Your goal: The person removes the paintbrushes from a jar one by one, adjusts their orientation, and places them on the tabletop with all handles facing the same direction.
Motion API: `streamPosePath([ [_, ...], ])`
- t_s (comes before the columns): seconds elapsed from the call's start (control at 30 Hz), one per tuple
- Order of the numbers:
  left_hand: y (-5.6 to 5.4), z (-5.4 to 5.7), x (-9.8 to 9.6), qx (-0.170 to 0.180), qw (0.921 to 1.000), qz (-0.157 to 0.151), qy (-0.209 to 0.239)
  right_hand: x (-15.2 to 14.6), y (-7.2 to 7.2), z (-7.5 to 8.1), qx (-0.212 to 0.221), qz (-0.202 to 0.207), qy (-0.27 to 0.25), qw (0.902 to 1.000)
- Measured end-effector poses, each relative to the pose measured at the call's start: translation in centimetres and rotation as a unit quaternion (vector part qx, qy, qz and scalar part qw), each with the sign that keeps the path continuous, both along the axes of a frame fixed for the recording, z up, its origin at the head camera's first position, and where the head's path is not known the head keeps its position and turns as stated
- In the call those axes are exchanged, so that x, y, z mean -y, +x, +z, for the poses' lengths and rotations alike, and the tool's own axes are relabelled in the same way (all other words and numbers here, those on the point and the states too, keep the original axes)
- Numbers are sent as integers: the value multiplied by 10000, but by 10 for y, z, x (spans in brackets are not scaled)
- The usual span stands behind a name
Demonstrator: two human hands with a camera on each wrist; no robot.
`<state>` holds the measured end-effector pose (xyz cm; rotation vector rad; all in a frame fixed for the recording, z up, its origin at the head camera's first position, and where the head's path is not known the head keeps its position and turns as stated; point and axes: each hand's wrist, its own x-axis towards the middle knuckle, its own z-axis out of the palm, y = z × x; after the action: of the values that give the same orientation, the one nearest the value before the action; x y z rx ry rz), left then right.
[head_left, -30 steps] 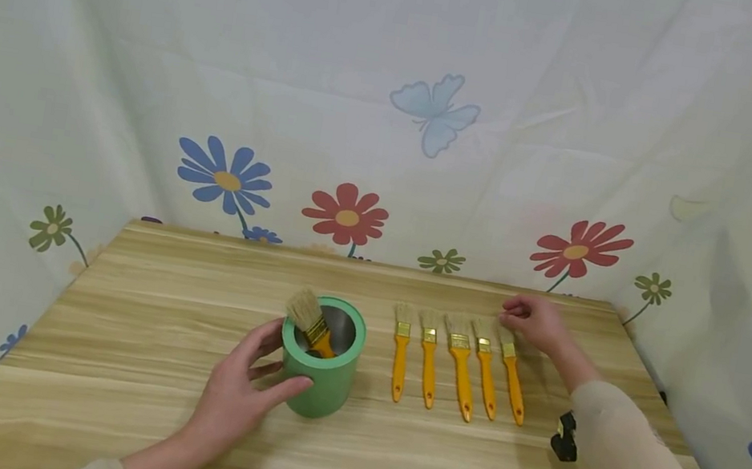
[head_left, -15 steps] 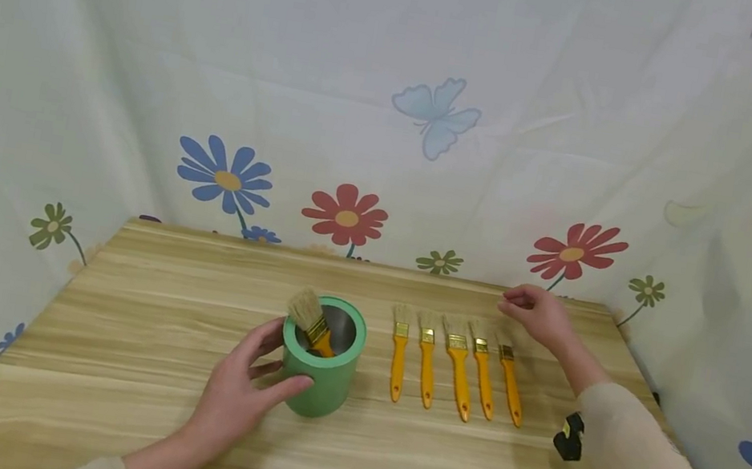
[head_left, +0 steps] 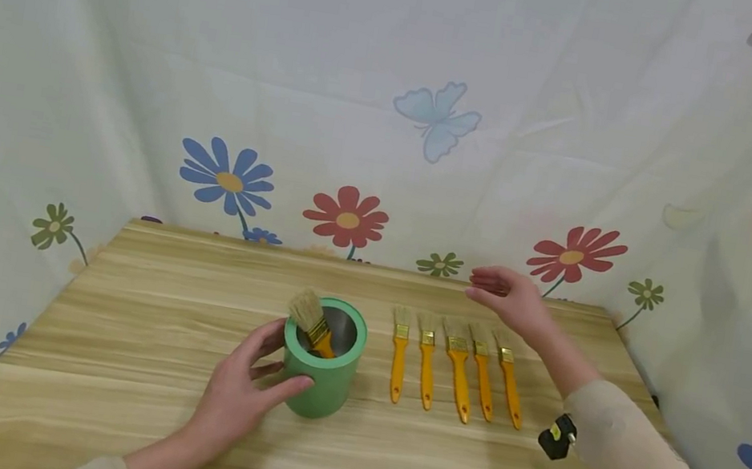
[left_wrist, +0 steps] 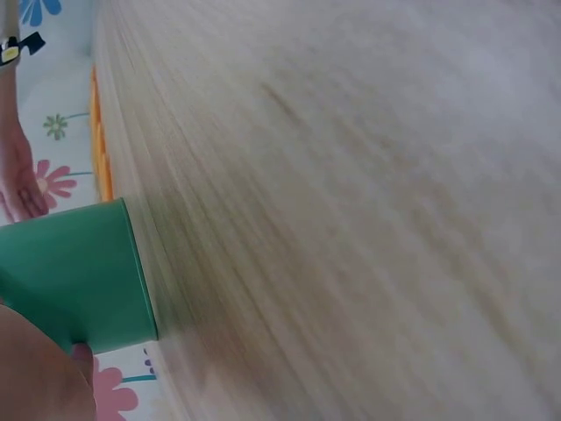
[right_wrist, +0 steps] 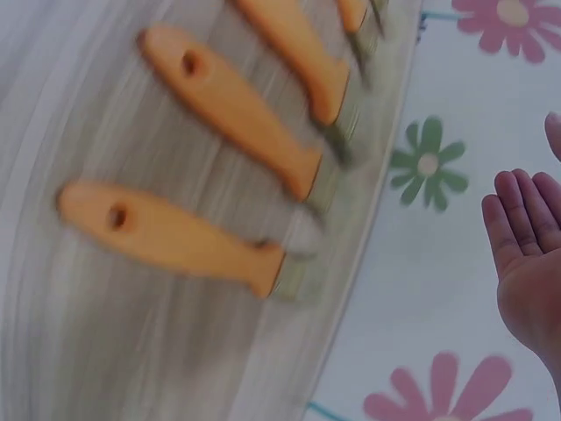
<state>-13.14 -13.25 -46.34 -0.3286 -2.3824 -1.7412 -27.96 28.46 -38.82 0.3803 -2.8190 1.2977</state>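
Note:
My left hand grips a green cylindrical can from its left side, thumb at the near wall and fingers round the far side. Leaning in the can's mouth is a wide paintbrush, pale bristles up, yellow handle down inside. Right of the can, several yellow-handled paintbrushes lie side by side on the table, bristles away from me, from the leftmost paintbrush to the rightmost paintbrush. Above their bristle ends hovers my right hand, fingers extended and holding nothing. The right wrist view shows the orange handle of one brush.
The wood-grain table ends at the back against a white floral curtain, which also hangs along both sides. A small black device sits at my right sleeve.
My right hand has risen from the bristles of the rightmost paintbrush and shifted left above the row. The left hand stays on the can.

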Motion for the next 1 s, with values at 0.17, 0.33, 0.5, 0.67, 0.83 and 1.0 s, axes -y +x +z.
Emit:
streamPosePath([
  [0.17,0,-1,1,-16,10000,5,11,21,3,6,-13,380,-235,9990],
  [0.33,-1,-3,2,-11,10000,-5,30,40,7,14,57,678,-515,9964],
  [0.5,-2,-4,3,10,10000,-27,23,59,13,20,110,1034,-679,9923],
  [0.67,-2,-2,3,74,10000,-41,42,78,22,26,42,1339,-699,9885],
  [0.83,-2,-1,2,98,9999,-48,12,97,33,31,-104,1566,-628,9856],
  [1.0,0,-1,2,90,10000,-30,-1,117,42,34,-185,1853,-544,9810],
])
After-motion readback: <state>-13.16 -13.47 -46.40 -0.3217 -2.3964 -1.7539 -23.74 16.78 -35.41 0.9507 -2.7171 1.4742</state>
